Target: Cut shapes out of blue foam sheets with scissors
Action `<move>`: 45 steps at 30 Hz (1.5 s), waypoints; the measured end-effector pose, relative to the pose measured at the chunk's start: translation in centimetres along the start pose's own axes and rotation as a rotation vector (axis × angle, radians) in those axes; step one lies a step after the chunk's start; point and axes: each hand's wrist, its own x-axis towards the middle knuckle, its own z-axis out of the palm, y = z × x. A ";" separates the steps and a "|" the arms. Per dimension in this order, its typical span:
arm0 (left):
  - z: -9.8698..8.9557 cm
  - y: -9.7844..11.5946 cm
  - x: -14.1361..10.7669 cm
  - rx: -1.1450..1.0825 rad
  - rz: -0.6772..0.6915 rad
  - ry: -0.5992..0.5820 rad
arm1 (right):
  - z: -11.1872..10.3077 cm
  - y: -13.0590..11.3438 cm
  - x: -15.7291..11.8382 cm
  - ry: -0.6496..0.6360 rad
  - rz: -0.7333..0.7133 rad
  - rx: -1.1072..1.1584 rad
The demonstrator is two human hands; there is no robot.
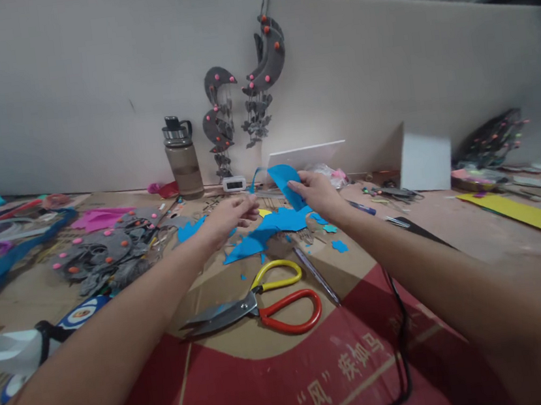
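Observation:
My right hand (321,191) pinches a curved piece of blue felt (281,180) above the cardboard. To its left, my left hand (233,219) has its fingertips closed at the lower end of a thin blue felt strip (254,178); whether the strip joins the larger piece is unclear. Beneath both hands lie blue felt scraps (255,240) and a small blue flower cutout (339,246). Scissors (258,301) with one yellow and one red handle rest nearer to me, blades pointing left. A pen (316,276) lies beside them.
Grey felt moons with pompoms (103,249) are piled at left; others (268,65) hang on the white wall. A water bottle (183,160) and small digital display (234,184) stand behind. A black cable (403,337) crosses the red-printed cardboard (255,395). Yellow felt (528,215) lies at right.

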 end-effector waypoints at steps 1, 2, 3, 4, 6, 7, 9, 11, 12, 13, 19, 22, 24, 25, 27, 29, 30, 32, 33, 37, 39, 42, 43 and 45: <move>0.2 0.2 -0.1 -0.085 -0.010 0.033 | 0.9 0.0 0.1 -0.031 0.013 0.131; 0.2 0.3 -0.1 -0.145 -0.010 0.072 | 2.0 0.0 0.1 -0.051 0.032 0.236; 0.2 0.4 0.0 -0.183 -0.001 0.108 | 3.0 0.0 0.1 -0.081 0.044 0.300; 0.2 0.4 0.0 -0.203 0.012 0.127 | 4.0 0.2 -0.1 -0.106 0.051 0.345; 0.1 0.1 0.1 -0.215 0.031 0.091 | 5.8 0.6 -0.5 -0.133 0.065 0.427; 0.1 -0.1 0.1 -0.217 0.032 0.053 | 6.5 0.9 -0.7 -0.132 0.077 0.475; 0.4 -0.4 -0.1 -0.199 0.035 -0.008 | 7.7 1.8 -1.2 -0.113 0.107 0.565; 0.9 -0.6 -0.4 -0.143 0.057 0.002 | 8.4 2.7 -1.6 -0.099 0.124 0.599; 1.1 -0.7 -0.5 -0.109 0.069 0.027 | 8.6 3.1 -1.8 -0.096 0.129 0.597; 1.3 -0.8 -0.6 -0.079 0.080 0.057 | 8.8 3.4 -1.8 -0.093 0.137 0.590; 1.1 -1.8 -0.3 -0.130 0.028 0.246 | 8.3 3.0 -2.2 -0.168 0.218 0.639; 0.7 -2.1 0.0 -0.189 0.007 0.288 | 8.3 2.4 -2.7 -0.152 0.130 0.547; 0.6 -2.1 0.0 -0.227 0.007 0.277 | 8.5 2.3 -3.0 -0.110 0.095 0.473; 0.5 -2.0 0.0 -0.257 0.002 0.268 | 8.7 2.3 -3.0 -0.088 0.099 0.460; 0.5 -1.8 -0.1 -0.329 -0.007 0.243 | 8.9 2.6 -2.9 -0.052 0.132 0.479; 0.4 -1.7 -0.1 -0.389 -0.013 0.213 | 9.1 2.9 -2.7 -0.031 0.167 0.521; 0.4 -1.6 0.0 -0.406 -0.018 0.199 | 9.1 3.0 -2.6 -0.028 0.181 0.540; 0.3 -1.7 0.0 -0.408 -0.034 0.162 | 9.1 3.2 -2.4 -0.025 0.214 0.567; 0.2 -1.8 0.0 -0.392 -0.039 0.140 | 9.0 3.2 -2.4 -0.027 0.226 0.569; 0.2 -2.5 0.2 -0.266 0.009 0.097 | 8.8 2.7 -2.8 -0.083 0.196 0.498; 0.0 -3.0 0.4 -0.254 0.045 0.131 | 8.6 2.3 -3.0 -0.120 0.163 0.458; -0.5 -3.7 0.7 -0.298 0.072 0.251 | 7.8 1.7 -2.7 -0.124 0.163 0.460; -0.7 -3.9 0.9 -0.310 0.078 0.305 | 7.3 1.4 -2.4 -0.105 0.178 0.469; -1.0 -4.2 1.1 -0.334 0.097 0.413 | 5.9 0.9 -1.4 -0.041 0.209 0.474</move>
